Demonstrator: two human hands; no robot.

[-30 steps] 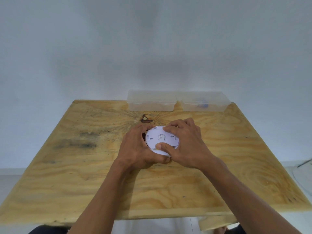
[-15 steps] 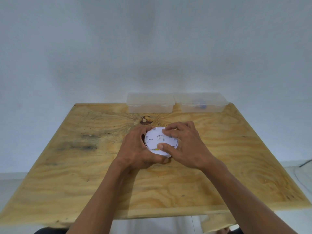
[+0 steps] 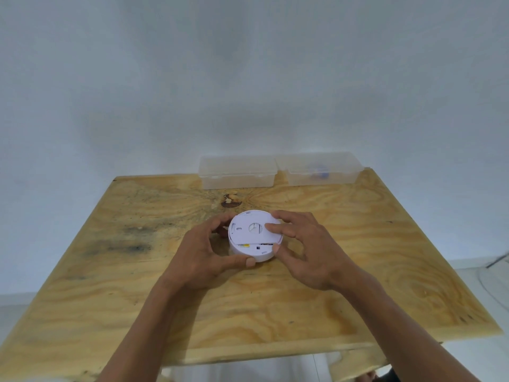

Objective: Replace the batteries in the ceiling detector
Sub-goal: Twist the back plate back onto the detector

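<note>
A round white ceiling detector (image 3: 253, 250) lies on the plywood table (image 3: 137, 285) with its back side up. Its flat back plate (image 3: 248, 227) is lifted and shifted toward the far side, and a gap at the near edge shows a bit of yellow and a dark slot inside. My left hand (image 3: 203, 252) grips the detector's left side, thumb at the near rim and fingers curled round the far left. My right hand (image 3: 305, 249) holds the back plate from the right, one finger lying on top and the thumb at the near right edge.
Two clear plastic boxes with lids stand at the table's far edge against the white wall: the left box (image 3: 238, 172) and the right box (image 3: 319, 168), which holds something blue. A dark knot (image 3: 230, 202) marks the wood just beyond the detector.
The back plate has come loose and slid away from me, opening a gap at the near edge. My right hand has moved to the right side of the plate.
</note>
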